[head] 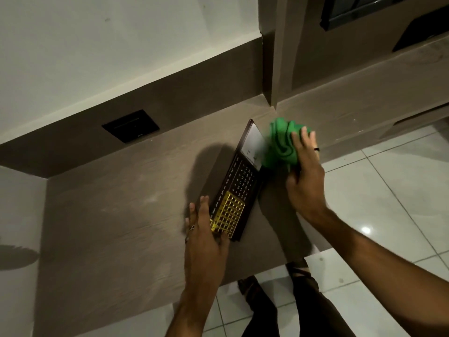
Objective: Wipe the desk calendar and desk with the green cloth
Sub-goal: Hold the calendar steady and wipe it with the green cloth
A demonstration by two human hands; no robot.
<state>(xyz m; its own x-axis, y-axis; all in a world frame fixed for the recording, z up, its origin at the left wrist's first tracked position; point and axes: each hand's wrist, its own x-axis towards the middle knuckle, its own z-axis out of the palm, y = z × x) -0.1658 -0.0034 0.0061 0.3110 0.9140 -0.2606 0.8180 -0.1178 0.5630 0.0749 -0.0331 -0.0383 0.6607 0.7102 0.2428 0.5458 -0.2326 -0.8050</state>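
Observation:
A dark brown desk calendar (243,176) with a gold grid slider and a white panel stands on the brown desk (109,210) near its right edge. My left hand (206,229) grips the calendar's near end, fingers behind it and thumb at the front. My right hand (303,176) holds a bunched green cloth (283,142) pressed against the calendar's far end, over the white panel's right side. The cloth looks blurred.
A black switch plate (130,126) sits in the brown back panel above the desk. A brown side panel and shelf unit (364,76) rise to the right. White floor tiles (388,190) lie past the desk's right edge, with legs and sandalled feet (272,288) below.

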